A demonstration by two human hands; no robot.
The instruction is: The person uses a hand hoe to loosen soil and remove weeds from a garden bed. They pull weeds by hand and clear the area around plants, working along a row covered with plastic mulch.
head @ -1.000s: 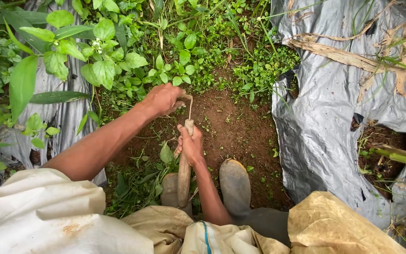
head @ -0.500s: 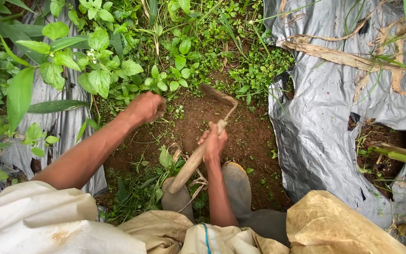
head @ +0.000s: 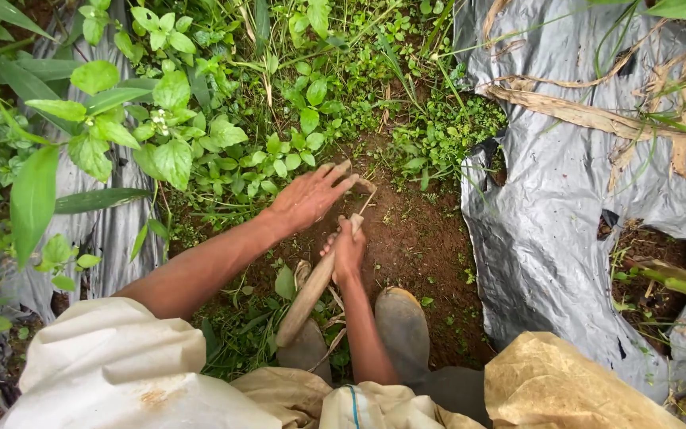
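My right hand (head: 346, 251) grips a wooden-handled hand hoe (head: 311, 291) near the top of its handle. The hoe's thin metal neck and blade (head: 365, 191) rest on the bare brown soil (head: 406, 238) just ahead. My left hand (head: 309, 195) reaches forward with fingers spread, holding nothing, right beside the blade and at the edge of the low green weeds (head: 279, 163). Both arms come out of pale sleeves at the bottom of the view.
Grey plastic mulch sheets (head: 565, 199) lie on the right and on the left (head: 105, 230). Leafy plants (head: 121, 127) stand at upper left, dried stalks (head: 581, 99) on the right sheet. My two rubber boots (head: 402, 326) stand on the soil below the hands.
The hoe came down from its raised position onto the soil near the weeds. My left hand opened from a fist and moved right toward the blade.
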